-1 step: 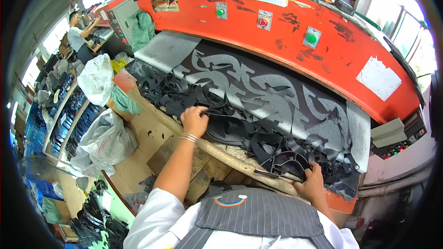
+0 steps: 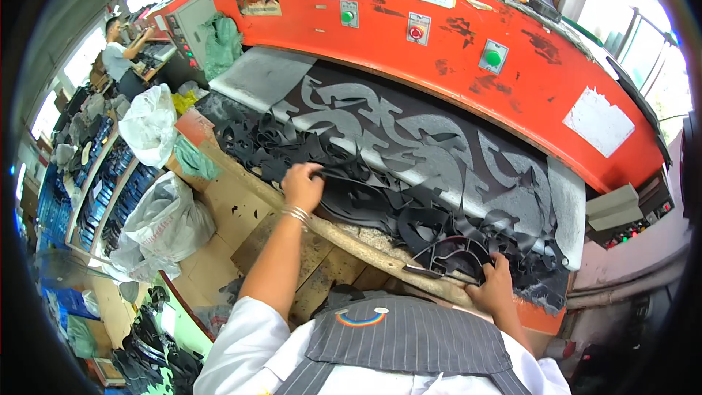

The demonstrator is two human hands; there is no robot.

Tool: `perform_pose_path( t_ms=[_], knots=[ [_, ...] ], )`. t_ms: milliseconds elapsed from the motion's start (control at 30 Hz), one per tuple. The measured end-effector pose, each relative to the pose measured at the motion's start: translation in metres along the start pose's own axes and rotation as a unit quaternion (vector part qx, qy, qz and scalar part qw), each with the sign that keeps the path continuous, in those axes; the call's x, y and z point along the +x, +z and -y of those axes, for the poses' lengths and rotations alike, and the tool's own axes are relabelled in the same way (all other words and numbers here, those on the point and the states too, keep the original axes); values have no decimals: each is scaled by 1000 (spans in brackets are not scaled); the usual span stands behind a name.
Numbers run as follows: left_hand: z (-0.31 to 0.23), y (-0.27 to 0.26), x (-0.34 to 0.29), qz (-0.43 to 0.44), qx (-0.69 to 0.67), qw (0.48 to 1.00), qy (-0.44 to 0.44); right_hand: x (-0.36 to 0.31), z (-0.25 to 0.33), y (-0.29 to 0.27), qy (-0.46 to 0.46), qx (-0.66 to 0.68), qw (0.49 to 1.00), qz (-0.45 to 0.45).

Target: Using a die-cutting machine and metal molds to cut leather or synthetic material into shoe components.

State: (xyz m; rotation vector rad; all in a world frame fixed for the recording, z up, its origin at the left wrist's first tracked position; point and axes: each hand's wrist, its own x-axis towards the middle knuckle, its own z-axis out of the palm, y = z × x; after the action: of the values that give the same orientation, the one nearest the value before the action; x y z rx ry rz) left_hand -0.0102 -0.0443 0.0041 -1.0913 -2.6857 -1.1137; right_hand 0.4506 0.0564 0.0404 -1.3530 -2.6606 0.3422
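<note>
My left hand [image 2: 303, 186] is closed at the near edge of the scrap heap, its fingers pinching the edge of a black sheet scrap [image 2: 355, 201] with cut-out openings. The scrap stretches to the right from my fingertips. On the right, my right hand [image 2: 494, 285] grips the end of a curved metal cutting die [image 2: 437, 257] with thin walls and an inner crosspiece. That die rests on the tangled black offcuts [image 2: 263, 145] close to the bench's front rail. My right fingertips are partly hidden by the hand itself.
Behind the offcuts lies a grey-white cutting bed [image 2: 267, 72] with a black cut sheet [image 2: 468, 121] on it. Above hangs the machine's orange beam [image 2: 461, 36] with push buttons. White plastic bags [image 2: 168, 223] and racks of blue-edged pieces [image 2: 99, 179] stand left. Another person [image 2: 121, 58] works far left.
My left hand has shifted slightly left and away from me, and the black scrap beside it looks more drawn out. My right hand stays on the cutting die, nearly unmoved.
</note>
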Motion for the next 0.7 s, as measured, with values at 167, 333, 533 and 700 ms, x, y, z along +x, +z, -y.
perform_pose_path(
  t_ms=[167, 333, 533, 700],
  knots=[
    [70, -3, 60, 97, 86, 985, -112, 17, 15, -2, 12, -10, 1000, 26],
    [50, 4, 87, 191, 139, 962, -139, -6, -5, 5, 131, -32, 991, -16],
    [45, -3, 49, -3, 59, 990, 124, 3, 23, 0, 102, -61, 991, -55],
    [16, -32, -3, -114, -20, 925, 363, 48, 100, 18, -68, 19, 995, -78]
  ],
)
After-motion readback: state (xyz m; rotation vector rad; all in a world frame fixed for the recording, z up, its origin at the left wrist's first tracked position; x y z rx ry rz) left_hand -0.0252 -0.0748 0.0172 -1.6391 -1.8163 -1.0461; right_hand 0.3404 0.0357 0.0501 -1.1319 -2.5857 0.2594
